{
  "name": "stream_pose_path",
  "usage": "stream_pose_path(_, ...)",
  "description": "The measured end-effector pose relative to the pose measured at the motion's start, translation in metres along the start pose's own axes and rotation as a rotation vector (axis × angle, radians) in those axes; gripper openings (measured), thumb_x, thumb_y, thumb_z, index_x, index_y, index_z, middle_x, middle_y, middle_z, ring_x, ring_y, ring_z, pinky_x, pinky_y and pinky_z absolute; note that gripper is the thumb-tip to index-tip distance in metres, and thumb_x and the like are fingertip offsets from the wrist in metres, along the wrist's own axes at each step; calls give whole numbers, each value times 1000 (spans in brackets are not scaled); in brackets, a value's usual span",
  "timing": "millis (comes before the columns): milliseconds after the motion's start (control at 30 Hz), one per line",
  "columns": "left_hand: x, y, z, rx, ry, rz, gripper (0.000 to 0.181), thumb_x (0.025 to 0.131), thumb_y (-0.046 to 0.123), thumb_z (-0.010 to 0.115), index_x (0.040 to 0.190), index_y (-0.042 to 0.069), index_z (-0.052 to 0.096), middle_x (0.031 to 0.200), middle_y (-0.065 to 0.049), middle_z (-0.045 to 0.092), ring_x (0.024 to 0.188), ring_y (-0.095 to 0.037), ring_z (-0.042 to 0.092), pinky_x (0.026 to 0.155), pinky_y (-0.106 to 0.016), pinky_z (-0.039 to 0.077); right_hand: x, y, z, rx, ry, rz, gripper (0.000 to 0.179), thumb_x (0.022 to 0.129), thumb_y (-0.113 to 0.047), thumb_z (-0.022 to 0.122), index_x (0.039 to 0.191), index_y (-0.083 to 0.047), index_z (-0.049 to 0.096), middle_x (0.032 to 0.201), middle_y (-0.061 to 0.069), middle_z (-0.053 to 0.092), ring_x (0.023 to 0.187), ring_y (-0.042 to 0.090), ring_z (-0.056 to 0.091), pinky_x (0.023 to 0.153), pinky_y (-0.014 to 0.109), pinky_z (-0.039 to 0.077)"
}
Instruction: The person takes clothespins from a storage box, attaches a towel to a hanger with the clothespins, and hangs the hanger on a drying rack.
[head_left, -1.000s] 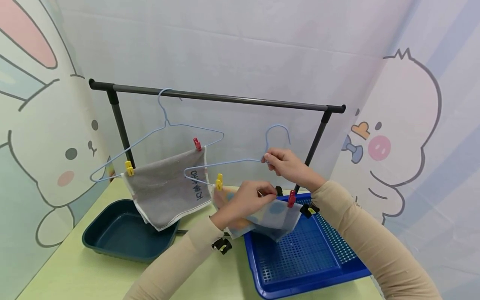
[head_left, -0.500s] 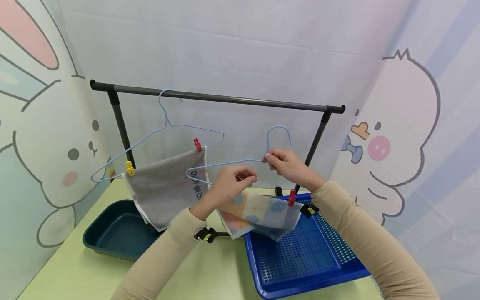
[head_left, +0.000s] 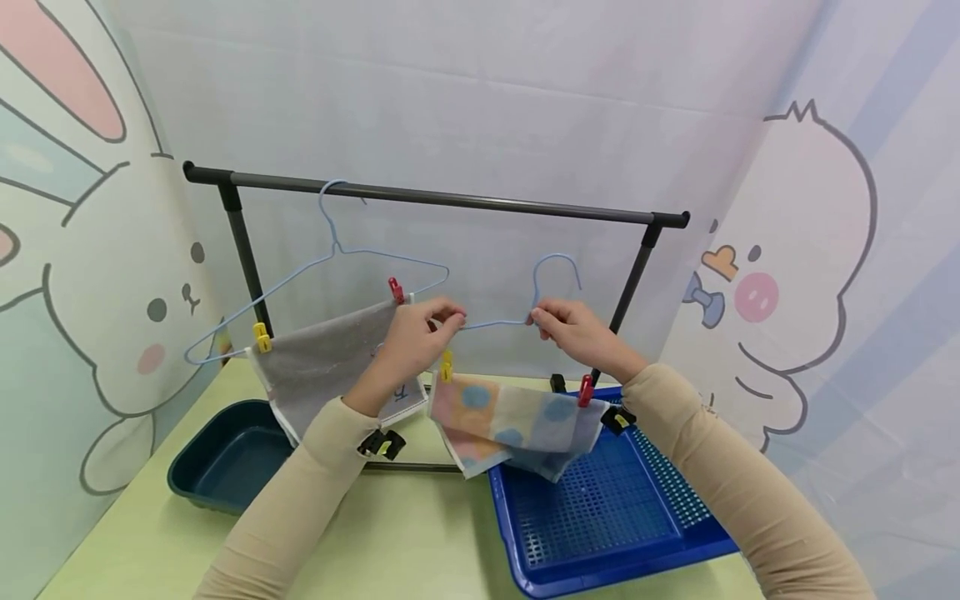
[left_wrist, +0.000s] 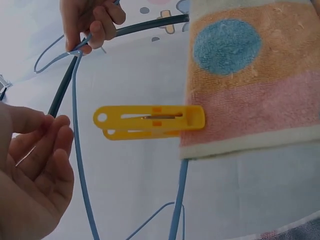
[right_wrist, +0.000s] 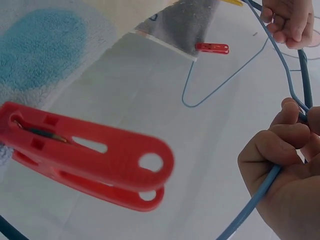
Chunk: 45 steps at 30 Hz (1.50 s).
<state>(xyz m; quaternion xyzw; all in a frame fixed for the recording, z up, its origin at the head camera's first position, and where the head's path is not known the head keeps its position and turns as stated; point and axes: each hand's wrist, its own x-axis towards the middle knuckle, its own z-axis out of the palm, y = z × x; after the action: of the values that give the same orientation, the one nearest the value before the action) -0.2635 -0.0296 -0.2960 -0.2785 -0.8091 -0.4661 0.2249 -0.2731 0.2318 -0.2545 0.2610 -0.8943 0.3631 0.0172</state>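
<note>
My right hand (head_left: pixel 573 329) grips a light blue wire hanger (head_left: pixel 491 323) at the base of its hook; the right wrist view shows the fingers (right_wrist: pixel 285 145) curled round the wire. My left hand (head_left: pixel 408 337) is beside the hanger's left arm. In the left wrist view its thumb and fingers (left_wrist: pixel 37 165) are loosely bent, with the wire passing apart from them. A pastel towel (head_left: pixel 517 417) with blue dots hangs from this hanger, held by a yellow clothespin (left_wrist: pixel 150 121) at its left corner and a red clothespin (right_wrist: pixel 85 155) at its right.
A black rack's bar (head_left: pixel 465 200) spans the back. On it hangs another blue hanger (head_left: pixel 333 233) with a grey-backed towel (head_left: pixel 322 367) clipped on. A dark green basin (head_left: pixel 217 458) stands left and a blue basket (head_left: pixel 607 508) right on the light green table (head_left: pixel 405 542).
My left hand has moved up and left, from over the pastel towel to the hanger's left arm. The yellow clothespin shows again. My right hand stays at the hook base.
</note>
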Motion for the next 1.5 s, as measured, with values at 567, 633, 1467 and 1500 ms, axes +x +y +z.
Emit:
stream_pose_path(567,2,-13,-5,67,-212,-82,15,97,22,55,95,14,68,74,0,59,61,-16,47,56,-30,40,4,1,-4,-68,63,-43,21,100,-23,48,97,-9,64,76,6,53,61,22,39,58,34,34)
stream_pose_path(633,2,-12,-5,61,-202,-72,15,97,20,55,93,14,68,68,-1,55,56,-16,43,53,-30,37,4,2,-4,-78,84,-56,20,100,-21,48,99,-10,65,79,6,55,63,23,41,59,35,35)
stream_pose_path(1467,10,2,-15,50,13,-95,16,97,20,56,93,10,68,71,-2,56,58,-18,45,54,-31,36,19,4,-1,-350,388,-361,22,98,1,45,111,6,63,91,17,63,83,29,60,75,41,47)
stream_pose_path(1500,10,2,-16,46,20,-95,16,97,20,56,94,9,68,72,-3,57,58,-18,45,54,-31,37,20,4,-1,-358,394,-363,23,98,0,45,112,6,63,92,17,63,85,29,60,75,41,48)
